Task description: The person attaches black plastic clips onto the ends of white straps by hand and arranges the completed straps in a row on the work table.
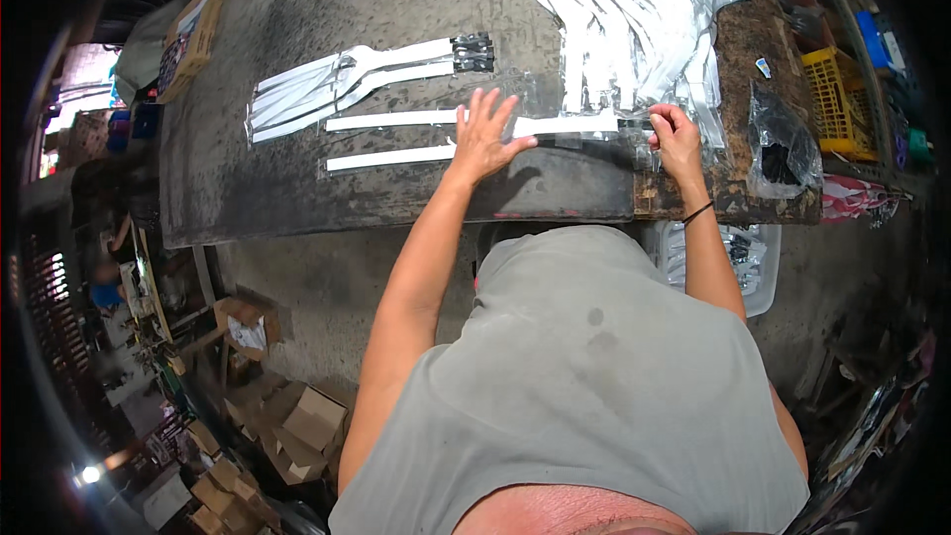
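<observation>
My left hand (485,131) lies flat with fingers spread on a clear plastic sleeve (540,104) that covers long white strips (396,121) on a dark worktable (297,188). My right hand (677,134) pinches the right end of the same sleeve near the table's right side. A second white strip (386,158) lies just below the first. Farther left, a bundle of white strips (327,84) ends in black clips (473,52).
A big loose heap of white strips (634,10) covers the far right of the table. A crumpled clear bag (783,149) and a yellow crate (842,99) sit at the right. Cardboard boxes (297,416) lie on the floor at left. A white plastic basket (733,258) stands under the table edge.
</observation>
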`<action>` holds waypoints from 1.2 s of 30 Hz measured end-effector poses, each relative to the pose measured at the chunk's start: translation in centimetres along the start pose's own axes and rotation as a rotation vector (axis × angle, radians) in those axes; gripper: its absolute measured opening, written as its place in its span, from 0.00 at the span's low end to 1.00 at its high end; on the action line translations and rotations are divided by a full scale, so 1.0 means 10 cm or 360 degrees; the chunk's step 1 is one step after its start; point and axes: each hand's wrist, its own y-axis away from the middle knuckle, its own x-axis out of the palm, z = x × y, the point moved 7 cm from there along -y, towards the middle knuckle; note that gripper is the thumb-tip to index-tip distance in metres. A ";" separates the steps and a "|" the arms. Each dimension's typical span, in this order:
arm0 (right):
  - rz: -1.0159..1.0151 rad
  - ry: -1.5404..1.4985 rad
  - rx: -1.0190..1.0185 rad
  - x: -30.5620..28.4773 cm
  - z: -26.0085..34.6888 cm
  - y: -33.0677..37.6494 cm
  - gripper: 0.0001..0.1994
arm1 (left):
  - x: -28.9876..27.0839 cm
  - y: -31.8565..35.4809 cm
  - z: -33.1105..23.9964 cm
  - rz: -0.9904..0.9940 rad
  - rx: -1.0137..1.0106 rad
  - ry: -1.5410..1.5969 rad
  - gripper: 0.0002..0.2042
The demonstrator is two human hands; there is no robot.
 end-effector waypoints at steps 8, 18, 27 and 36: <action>0.0057 -0.0099 0.0011 0.04 -0.06 -0.02 0.07 | 0.34 0.21 -0.81 0.0043 0.0375 -0.0476 0.42; 0.0065 -0.0300 0.0009 -0.08 -0.01 -0.01 0.07 | 0.70 0.69 -0.77 0.1080 -0.0532 0.1239 0.18; 0.0195 -0.0411 0.0032 0.13 0.41 0.31 0.09 | 0.66 0.34 -0.53 -0.0069 -0.1072 0.3731 0.25; 0.0725 -0.0710 0.0209 0.75 0.14 0.66 0.06 | -1.15 0.83 -0.07 -0.1156 -0.0173 0.3421 0.20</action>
